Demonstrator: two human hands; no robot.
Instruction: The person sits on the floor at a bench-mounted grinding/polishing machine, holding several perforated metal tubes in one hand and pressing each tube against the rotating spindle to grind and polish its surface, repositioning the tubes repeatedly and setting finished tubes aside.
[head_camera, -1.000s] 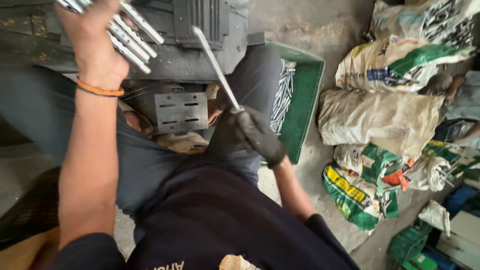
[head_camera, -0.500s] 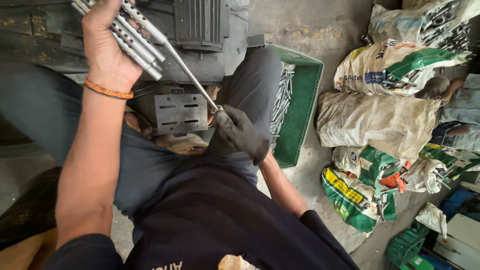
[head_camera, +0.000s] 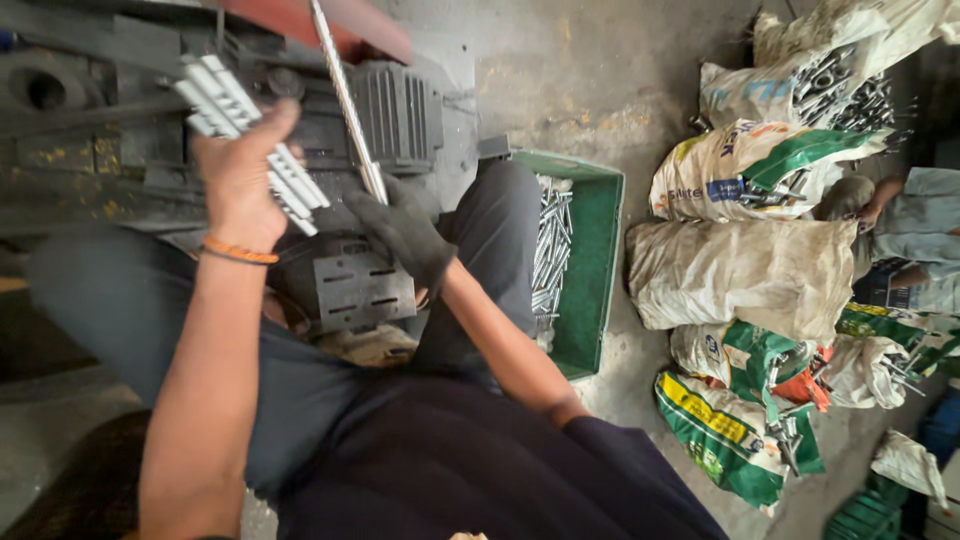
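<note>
My left hand (head_camera: 245, 175), bare with an orange band at the wrist, grips a bundle of several grey metal rods (head_camera: 222, 98) held up in front of a dark machine (head_camera: 400, 110). My right hand (head_camera: 405, 232) wears a black glove and holds one long metal rod (head_camera: 340, 90) by its lower end. That rod points up and away over the machine's ribbed motor housing. A perforated metal plate (head_camera: 360, 290) sits just below both hands, above my lap.
A green plastic crate (head_camera: 600, 260) with several metal rods (head_camera: 550, 250) in it stands by my right knee. Filled woven sacks (head_camera: 740, 270) lie on the concrete floor at the right. Another person's arm (head_camera: 900, 230) shows at the right edge.
My gloved right hand has risen from my lap towards the machine, swinging the single rod up beside the bundle. My left hand has kept hold of the bundle.
</note>
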